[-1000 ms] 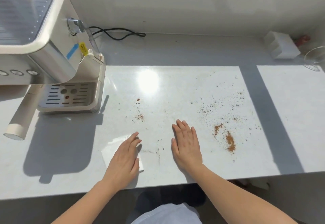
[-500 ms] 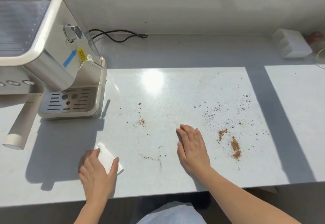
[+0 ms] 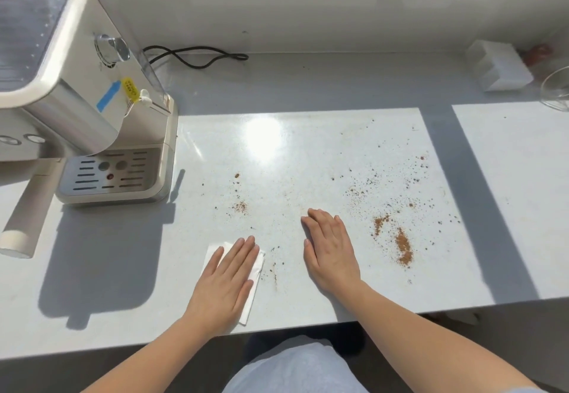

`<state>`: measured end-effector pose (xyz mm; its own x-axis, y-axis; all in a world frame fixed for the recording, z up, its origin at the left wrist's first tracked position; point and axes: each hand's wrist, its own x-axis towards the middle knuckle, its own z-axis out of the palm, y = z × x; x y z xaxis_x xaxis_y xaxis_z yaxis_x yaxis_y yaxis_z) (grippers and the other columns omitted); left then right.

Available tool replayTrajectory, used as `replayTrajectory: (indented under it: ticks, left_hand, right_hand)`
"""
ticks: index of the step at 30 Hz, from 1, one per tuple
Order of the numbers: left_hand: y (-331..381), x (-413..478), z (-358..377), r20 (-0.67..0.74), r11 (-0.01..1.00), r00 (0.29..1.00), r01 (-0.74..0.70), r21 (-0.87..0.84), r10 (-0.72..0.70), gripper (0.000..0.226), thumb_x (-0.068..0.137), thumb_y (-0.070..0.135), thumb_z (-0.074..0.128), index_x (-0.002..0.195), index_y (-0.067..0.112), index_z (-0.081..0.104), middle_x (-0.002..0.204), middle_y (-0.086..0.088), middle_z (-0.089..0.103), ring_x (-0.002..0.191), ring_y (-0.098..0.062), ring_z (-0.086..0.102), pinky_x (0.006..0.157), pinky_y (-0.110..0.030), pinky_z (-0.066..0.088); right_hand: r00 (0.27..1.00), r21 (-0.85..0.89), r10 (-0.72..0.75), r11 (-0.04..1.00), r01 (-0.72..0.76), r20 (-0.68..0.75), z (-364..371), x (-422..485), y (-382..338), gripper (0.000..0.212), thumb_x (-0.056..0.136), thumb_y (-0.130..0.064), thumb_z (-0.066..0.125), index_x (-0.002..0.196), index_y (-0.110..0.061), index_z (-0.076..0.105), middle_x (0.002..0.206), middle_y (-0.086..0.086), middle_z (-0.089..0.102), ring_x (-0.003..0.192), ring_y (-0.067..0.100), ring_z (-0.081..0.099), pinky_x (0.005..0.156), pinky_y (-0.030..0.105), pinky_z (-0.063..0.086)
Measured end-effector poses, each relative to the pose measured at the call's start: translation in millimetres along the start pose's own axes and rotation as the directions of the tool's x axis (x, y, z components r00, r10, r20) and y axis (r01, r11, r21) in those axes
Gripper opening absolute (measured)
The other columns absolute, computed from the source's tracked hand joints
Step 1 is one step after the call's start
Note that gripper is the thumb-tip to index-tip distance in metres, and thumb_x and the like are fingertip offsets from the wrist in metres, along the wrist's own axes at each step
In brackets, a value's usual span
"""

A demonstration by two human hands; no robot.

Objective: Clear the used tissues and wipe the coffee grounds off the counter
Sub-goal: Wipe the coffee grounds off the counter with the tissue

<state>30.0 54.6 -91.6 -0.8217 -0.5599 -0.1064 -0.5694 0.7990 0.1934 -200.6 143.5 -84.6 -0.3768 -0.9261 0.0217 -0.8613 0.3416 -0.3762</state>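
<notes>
Near the worktop's front edge:
Left hand [image 3: 226, 281]: fingers flat, pressing tissue [image 3: 257, 272], gripping nothing.
Right hand [image 3: 331, 252]: flat, empty.
Advice: sweep firmly toward grounds [image 3: 403, 249], keeping tissue flat.

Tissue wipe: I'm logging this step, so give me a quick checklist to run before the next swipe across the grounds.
1. Tissue flat under left hand: ok.
2. Right hand clear of the big grounds pile: ok.
3. Swipe path free of objects: ok.
4. Small grounds patch within reach: ok.
5. Counter already clean: not ok.
6. Tissue underside clean: cannot tell.
</notes>
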Motion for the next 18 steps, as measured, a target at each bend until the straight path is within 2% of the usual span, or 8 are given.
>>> replayTrajectory:
  ticks: [3, 4, 6, 9, 12, 16, 18]
  left_hand:
    - [-23.9, 10.2, -5.7, -0.037, 0.949, 0.949, 0.314, -0.013, -0.315, 0.059, 0.095, 0.037, 0.006, 0.151, 0.020, -0.005, 0.160, 0.000, -0.014, 0.146, -0.013, -0.016, 0.118, -0.038, -0.009]
    - [-21.2, 11.7, -7.3, -0.041, 0.929, 0.929, 0.368, -0.023, -0.369, 0.060, 0.094, 0.037, 0.005, 0.150, 0.020, -0.007, 0.159, -0.001, -0.015, 0.145, -0.013, -0.017, 0.118, -0.039, -0.009]
    - [4.9, 14.2, -6.3, -0.029, 0.926, 0.926, 0.374, -0.045, -0.376, 0.061, 0.093, 0.036, 0.003, 0.150, 0.017, -0.006, 0.159, -0.001, -0.011, 0.145, -0.013, -0.016, 0.119, -0.040, -0.008]
    - [53.2, 17.2, 4.0, -0.002, 0.950, 0.951, 0.308, -0.052, -0.309, 0.059, 0.094, 0.036, 0.001, 0.149, 0.016, -0.010, 0.159, 0.002, -0.012, 0.145, -0.015, -0.016, 0.118, -0.041, -0.008]
    - [59.5, 17.1, 7.0, -0.007, 0.952, 0.954, 0.299, -0.057, -0.300, 0.060, 0.094, 0.037, 0.000, 0.149, 0.017, -0.010, 0.158, 0.001, -0.015, 0.145, -0.017, -0.017, 0.118, -0.041, -0.008]
    - [13.7, 0.5, 1.7, -0.061, 0.874, 0.874, 0.475, -0.100, -0.481, 0.058, 0.097, 0.034, 0.005, 0.150, 0.013, -0.006, 0.159, -0.003, -0.012, 0.147, -0.019, -0.007, 0.119, -0.043, -0.001]
    - [-13.4, -5.7, -5.8, -0.093, 0.797, 0.796, 0.580, -0.165, -0.598, 0.058, 0.100, 0.030, 0.022, 0.151, 0.007, 0.008, 0.161, -0.010, 0.001, 0.148, -0.025, 0.006, 0.118, -0.047, 0.013]
  right_hand:
    - [1.000, 0.003, 0.003, 1.000, -0.003, -0.006, -0.2, -0.4, 0.1, 0.042, 0.095, -0.023, 0.040, 0.136, -0.019, 0.044, 0.146, -0.003, 0.040, 0.138, 0.013, 0.027, 0.120, 0.037, 0.009]
    - [1.000, 0.001, 0.005, 1.000, -0.005, -0.006, 0.1, -0.5, 1.1, 0.042, 0.095, -0.024, 0.040, 0.136, -0.019, 0.044, 0.146, -0.003, 0.039, 0.138, 0.014, 0.028, 0.120, 0.038, 0.010]
    - [1.000, 0.000, 0.002, 1.000, -0.002, -0.008, 0.9, -1.0, 2.8, 0.042, 0.094, -0.024, 0.040, 0.136, -0.019, 0.044, 0.146, -0.003, 0.039, 0.138, 0.015, 0.029, 0.120, 0.039, 0.010]
    - [1.000, 0.003, 0.003, 1.000, -0.003, -0.014, 1.9, 0.3, 1.9, 0.040, 0.094, -0.022, 0.043, 0.134, -0.018, 0.045, 0.145, -0.003, 0.040, 0.137, 0.016, 0.031, 0.120, 0.039, 0.013]
    - [1.000, -0.004, -0.007, 1.000, 0.006, -0.019, 2.3, -1.7, 1.3, 0.040, 0.094, -0.021, 0.043, 0.134, -0.018, 0.045, 0.145, -0.003, 0.040, 0.136, 0.015, 0.031, 0.119, 0.039, 0.014]
    - [1.000, -0.007, 0.006, 1.000, -0.006, -0.026, 2.5, -1.9, 2.0, 0.042, 0.093, -0.020, 0.044, 0.135, -0.018, 0.044, 0.145, -0.002, 0.039, 0.135, 0.014, 0.028, 0.119, 0.038, 0.011]
    - [1.000, -0.016, 0.004, 1.000, -0.005, -0.027, 4.4, -2.5, 1.7, 0.042, 0.093, -0.020, 0.044, 0.135, -0.018, 0.043, 0.145, -0.002, 0.039, 0.135, 0.014, 0.027, 0.119, 0.038, 0.011]
